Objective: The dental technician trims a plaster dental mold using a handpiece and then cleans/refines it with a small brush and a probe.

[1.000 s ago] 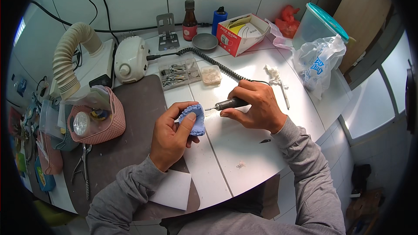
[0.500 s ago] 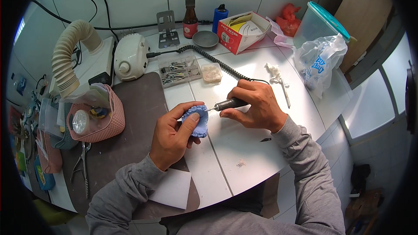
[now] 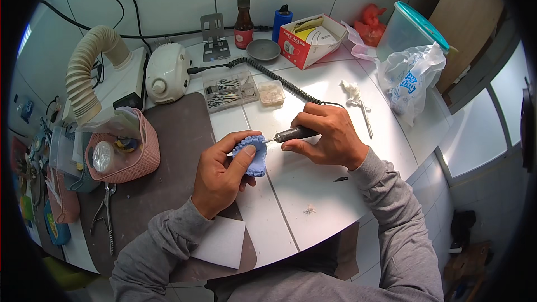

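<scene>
My left hand (image 3: pixel 219 176) grips a blue dental cast (image 3: pixel 256 162), thumb lying over its inner surface, at the middle of the view. My right hand (image 3: pixel 328 137) holds a dark rotary handpiece (image 3: pixel 293 132) from the right, its thin metal bit at the cast's upper right rim. A coiled black cord (image 3: pixel 263 72) links it to a white motor unit (image 3: pixel 168 75). Behind my hands sit a divided bur case (image 3: pixel 229 90) and a small clear box (image 3: pixel 271 93). A small dark blade (image 3: pixel 341 179) lies below my right hand.
Pink basket (image 3: pixel 126 168), metal pliers (image 3: pixel 108 218) and ribbed hose (image 3: pixel 84 78) stand left, a white pad (image 3: pixel 218 249) near the front. At the back are a bottle (image 3: pixel 244 28), grey dish (image 3: pixel 263 51) and mask box (image 3: pixel 310 50). Plastic bag (image 3: pixel 408 84) and metal tool (image 3: pixel 366 120) lie right.
Since a second ago, my left hand has shifted the cast slightly to the right, bringing its rim up to the bit. My right hand has barely moved.
</scene>
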The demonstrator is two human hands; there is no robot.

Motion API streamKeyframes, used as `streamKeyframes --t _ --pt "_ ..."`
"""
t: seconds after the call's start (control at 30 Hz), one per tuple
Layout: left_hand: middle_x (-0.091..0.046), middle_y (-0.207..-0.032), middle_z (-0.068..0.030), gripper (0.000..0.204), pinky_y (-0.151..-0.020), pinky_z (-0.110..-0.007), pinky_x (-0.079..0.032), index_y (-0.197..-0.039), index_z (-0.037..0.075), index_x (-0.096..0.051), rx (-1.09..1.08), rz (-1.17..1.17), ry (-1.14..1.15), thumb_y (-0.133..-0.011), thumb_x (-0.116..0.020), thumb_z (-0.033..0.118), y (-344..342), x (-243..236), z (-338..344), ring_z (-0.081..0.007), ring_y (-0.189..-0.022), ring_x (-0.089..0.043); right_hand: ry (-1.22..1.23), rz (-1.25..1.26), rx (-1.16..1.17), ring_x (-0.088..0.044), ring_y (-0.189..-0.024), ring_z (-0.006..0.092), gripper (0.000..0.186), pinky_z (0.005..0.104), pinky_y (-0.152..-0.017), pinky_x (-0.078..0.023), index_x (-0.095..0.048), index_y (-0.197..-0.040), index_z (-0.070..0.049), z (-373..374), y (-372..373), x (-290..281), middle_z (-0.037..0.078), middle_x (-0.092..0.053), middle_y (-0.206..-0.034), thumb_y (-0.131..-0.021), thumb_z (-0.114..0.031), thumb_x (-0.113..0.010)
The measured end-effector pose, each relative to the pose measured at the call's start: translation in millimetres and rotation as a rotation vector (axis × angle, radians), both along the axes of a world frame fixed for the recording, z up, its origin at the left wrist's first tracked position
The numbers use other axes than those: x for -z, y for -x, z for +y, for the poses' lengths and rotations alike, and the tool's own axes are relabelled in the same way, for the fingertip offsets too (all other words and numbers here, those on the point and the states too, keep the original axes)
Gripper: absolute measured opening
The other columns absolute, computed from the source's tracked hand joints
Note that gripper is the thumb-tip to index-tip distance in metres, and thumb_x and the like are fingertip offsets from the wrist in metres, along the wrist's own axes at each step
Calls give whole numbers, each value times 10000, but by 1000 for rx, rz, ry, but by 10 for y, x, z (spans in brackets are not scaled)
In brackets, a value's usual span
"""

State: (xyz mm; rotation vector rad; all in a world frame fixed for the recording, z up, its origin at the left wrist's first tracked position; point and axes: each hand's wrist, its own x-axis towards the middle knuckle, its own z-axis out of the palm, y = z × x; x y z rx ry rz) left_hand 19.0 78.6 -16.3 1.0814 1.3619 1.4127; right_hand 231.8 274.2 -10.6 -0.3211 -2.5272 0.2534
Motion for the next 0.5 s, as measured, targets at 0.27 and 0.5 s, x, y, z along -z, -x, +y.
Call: streamKeyframes --t 0.27,0.5 --pt "-693 -965 -44 335 -564 -216 -508 -1457 14 -629 -37 -26 -20 -1183 -605 205 -29 -3 -23 -80 -700 -680 -59 75 2 -606 -628 244 519 418 -579 -452 -735 -879 -101 3 12 -8 40 -597 -780 -891 -586 -921" --pt "-638 -1227 -107 360 -665 -260 -557 -1498 34 -501 -119 -72 -111 -1197 -565 221 -7 94 26 -158 -855 -745 -17 13 60 -651 -635 246 490 410 -585 -498 -736 -896 -99 -3 -9 -45 39 -643 -773 -901 -551 -925"
